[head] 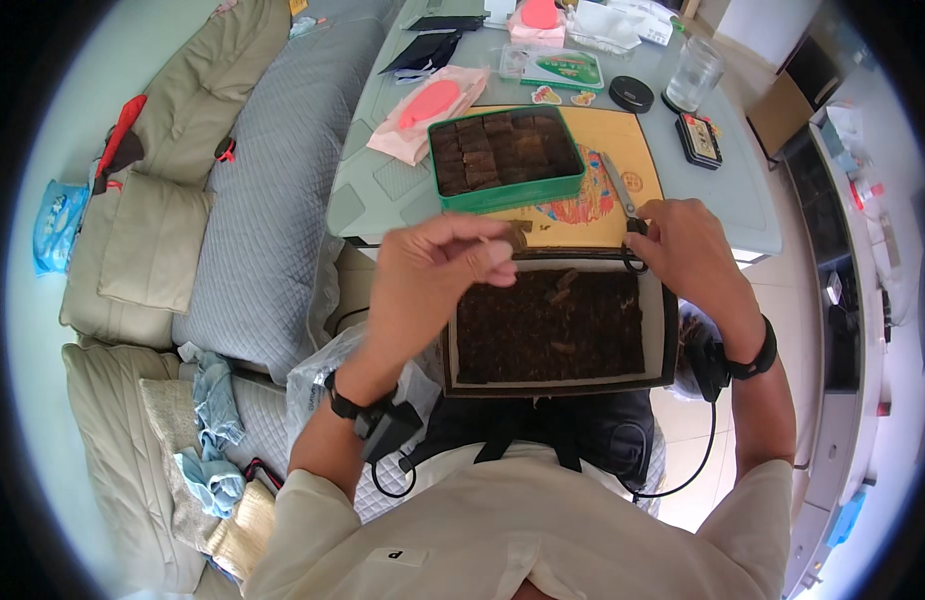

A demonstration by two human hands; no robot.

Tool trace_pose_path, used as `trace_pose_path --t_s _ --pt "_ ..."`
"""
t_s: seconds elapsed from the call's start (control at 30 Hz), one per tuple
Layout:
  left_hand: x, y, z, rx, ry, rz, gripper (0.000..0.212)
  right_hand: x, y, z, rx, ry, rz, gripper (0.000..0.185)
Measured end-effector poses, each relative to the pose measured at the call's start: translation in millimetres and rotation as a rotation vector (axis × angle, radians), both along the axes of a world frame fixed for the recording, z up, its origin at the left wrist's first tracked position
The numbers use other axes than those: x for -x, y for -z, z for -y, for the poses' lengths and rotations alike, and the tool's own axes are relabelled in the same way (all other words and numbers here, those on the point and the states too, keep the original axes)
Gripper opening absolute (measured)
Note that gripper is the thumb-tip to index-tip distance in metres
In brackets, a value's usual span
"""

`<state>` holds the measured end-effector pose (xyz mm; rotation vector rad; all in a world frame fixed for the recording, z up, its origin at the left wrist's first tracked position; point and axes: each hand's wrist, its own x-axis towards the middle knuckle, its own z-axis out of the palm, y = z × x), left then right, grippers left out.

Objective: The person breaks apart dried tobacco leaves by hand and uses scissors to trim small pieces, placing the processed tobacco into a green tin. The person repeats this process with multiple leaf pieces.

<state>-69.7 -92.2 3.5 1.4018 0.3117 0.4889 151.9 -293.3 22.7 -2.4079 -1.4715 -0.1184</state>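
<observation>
My left hand [451, 259] is over the far left part of a dark-edged box [560, 389], thumb and fingers pinched at a small brown piece [517, 238]. My right hand [684, 244] grips the black handles of scissors [620, 184], whose blades lie over the yellow lid [635, 142] and point away from me. Inside the box is a dark brown pressed slab [537, 330], which looks like compressed tea, with a few loose fragments [562, 285] on top. A green tin [507, 196] on the yellow lid holds rows of dark brown cut blocks [500, 146].
On the glass table [740, 195] are a pink wipes pack [425, 109], a black round lid [631, 94], a glass jar [695, 75] and a small black tin [699, 140]. A grey sofa [260, 187] stands left, and a cabinet [837, 330] right. A cable [710, 450] hangs by my right arm.
</observation>
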Motion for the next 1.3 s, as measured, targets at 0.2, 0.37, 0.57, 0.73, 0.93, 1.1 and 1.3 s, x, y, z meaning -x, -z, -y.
trace_pose_path --t_s 0.2,0.37,0.57,0.73,0.93,1.1,1.3 --pt "-47.8 -22.6 -54.6 -0.234 -0.078 -0.044 0.019 7.0 -32.0 -44.2 -0.256 -0.137 -0.418 0.024" --pt "-92.6 -0.6 -92.8 -0.527 -0.185 -0.028 0.018 -14.0 -23.5 -93.2 -0.359 -0.192 -0.558 0.021" --pt "-115.6 18.0 -99.2 -0.638 -0.214 -0.022 0.017 -24.0 -14.9 -133.2 -0.309 -0.145 -0.737 0.02" --pt "-117.8 18.1 -94.6 -0.738 -0.192 -0.106 0.016 -36.6 -0.1 -150.5 -0.231 -0.128 -0.709 0.02" --pt "-120.8 16.8 -94.3 -0.867 -0.187 -0.13 0.016 -41.3 9.7 -163.2 -0.239 -0.133 -0.664 0.016" --pt "-124.9 22.6 -101.2 -0.981 -0.212 -0.055 0.015 -41.7 14.1 -171.7 -0.211 -0.11 -0.597 0.012" --pt "-125.1 28.4 -101.9 -0.989 -0.244 -0.046 0.017 -39.9 19.6 -175.9 -0.236 -0.093 -0.579 0.013"
